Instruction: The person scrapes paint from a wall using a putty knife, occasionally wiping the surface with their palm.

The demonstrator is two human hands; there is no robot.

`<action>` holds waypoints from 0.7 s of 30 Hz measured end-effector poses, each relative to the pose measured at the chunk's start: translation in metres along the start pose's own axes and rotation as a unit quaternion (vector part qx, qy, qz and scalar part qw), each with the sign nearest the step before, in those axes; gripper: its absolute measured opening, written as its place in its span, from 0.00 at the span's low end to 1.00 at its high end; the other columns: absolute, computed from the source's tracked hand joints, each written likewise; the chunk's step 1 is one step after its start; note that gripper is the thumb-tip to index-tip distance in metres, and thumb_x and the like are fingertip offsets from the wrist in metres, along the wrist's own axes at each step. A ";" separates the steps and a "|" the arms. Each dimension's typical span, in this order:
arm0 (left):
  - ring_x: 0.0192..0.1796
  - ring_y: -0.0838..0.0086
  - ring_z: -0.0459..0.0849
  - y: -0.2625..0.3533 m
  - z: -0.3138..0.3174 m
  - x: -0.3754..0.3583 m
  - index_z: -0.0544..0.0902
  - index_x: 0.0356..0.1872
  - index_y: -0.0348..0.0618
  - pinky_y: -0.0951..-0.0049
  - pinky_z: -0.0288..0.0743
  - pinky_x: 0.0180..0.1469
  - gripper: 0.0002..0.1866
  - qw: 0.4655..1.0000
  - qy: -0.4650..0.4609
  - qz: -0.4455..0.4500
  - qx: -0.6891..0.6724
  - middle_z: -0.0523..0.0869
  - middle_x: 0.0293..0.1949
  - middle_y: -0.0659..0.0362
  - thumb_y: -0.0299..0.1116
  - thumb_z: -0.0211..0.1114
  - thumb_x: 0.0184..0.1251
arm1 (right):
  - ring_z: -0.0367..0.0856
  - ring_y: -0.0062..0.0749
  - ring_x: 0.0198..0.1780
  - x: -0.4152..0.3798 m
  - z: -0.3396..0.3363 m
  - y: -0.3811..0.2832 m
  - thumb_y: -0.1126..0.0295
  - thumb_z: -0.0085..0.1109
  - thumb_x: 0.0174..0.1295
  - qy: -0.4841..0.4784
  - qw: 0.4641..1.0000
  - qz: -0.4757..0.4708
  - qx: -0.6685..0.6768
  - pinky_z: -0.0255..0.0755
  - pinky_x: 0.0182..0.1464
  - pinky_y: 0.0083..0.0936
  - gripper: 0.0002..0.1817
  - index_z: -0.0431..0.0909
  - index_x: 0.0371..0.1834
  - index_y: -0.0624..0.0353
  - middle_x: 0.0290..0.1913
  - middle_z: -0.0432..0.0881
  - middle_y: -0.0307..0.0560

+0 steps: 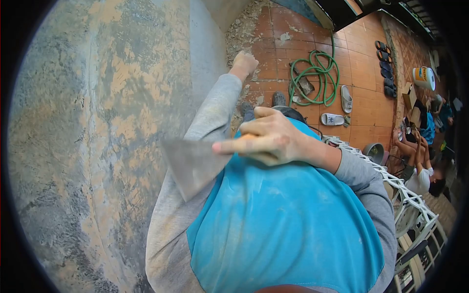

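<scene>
My right hand (273, 139) grips a putty knife (193, 163) in front of my chest. Its wide triangular metal blade is blurred and points left, toward the wall, overlapping my left sleeve in view. My index finger lies along the blade's base, and a bit of orange handle shows between the fingers. Stretched out ahead, my left hand (245, 63) is closed in a fist beside the wall's lower part, above the floor; nothing sticks out of it. The wall (122, 93) on my left has patchy grey and tan paint, with scraped areas.
Paint flakes and debris litter the tiled floor (273, 58) by the wall. A coiled green hose (320, 73) and white slides (333, 119) lie ahead. Along my right run a white metal lattice (405, 190) and a metal bowl (373, 152). People sit farther right, near a white bucket (423, 78).
</scene>
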State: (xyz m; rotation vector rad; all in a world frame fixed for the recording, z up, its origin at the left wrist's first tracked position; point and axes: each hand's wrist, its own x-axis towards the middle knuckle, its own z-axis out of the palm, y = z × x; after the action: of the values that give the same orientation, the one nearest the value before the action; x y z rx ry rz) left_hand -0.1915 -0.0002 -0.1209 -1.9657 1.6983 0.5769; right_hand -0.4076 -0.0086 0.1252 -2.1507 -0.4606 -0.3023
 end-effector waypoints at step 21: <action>0.60 0.63 0.88 -0.017 -0.031 0.022 0.90 0.48 0.50 0.60 0.77 0.60 0.14 0.991 -0.046 -0.083 -0.096 0.91 0.55 0.54 0.43 0.66 0.69 | 0.73 0.25 0.22 -0.013 -0.022 0.034 0.74 0.57 0.68 0.059 0.996 -0.034 0.064 0.71 0.28 0.26 0.33 0.72 0.78 0.41 0.25 0.78 0.39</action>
State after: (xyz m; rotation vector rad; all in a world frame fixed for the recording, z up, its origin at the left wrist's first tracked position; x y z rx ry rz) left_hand -0.1716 -0.0345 -0.1077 -2.1523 1.4543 0.7812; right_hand -0.4053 -0.0480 0.1082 -1.9835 -0.4739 -0.4253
